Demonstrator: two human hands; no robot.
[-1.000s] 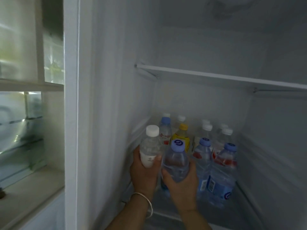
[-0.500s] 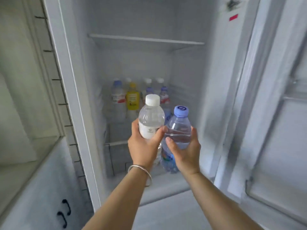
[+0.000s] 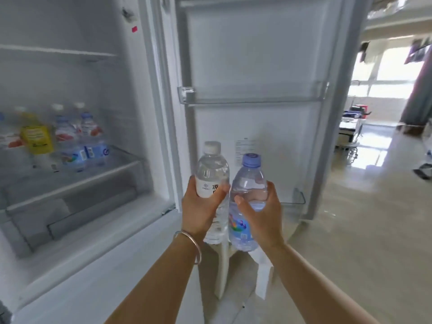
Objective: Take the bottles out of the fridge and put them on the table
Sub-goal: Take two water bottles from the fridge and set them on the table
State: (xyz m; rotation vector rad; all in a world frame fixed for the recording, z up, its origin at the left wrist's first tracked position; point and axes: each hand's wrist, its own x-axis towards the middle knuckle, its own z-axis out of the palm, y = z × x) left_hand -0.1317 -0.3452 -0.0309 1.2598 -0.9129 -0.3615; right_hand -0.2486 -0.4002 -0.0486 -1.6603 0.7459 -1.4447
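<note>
Standing upright side by side, two bottles are gripped mid-body before the open fridge door, one in each of the hands: left, right. Full and smooth, they likely feel heavy and slippery. More bottles are seen on the shelf; no counter is visible.

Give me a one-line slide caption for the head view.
Left hand grips a white-capped water bottle, right hand a blue-capped one, both clear of the open fridge.
</note>
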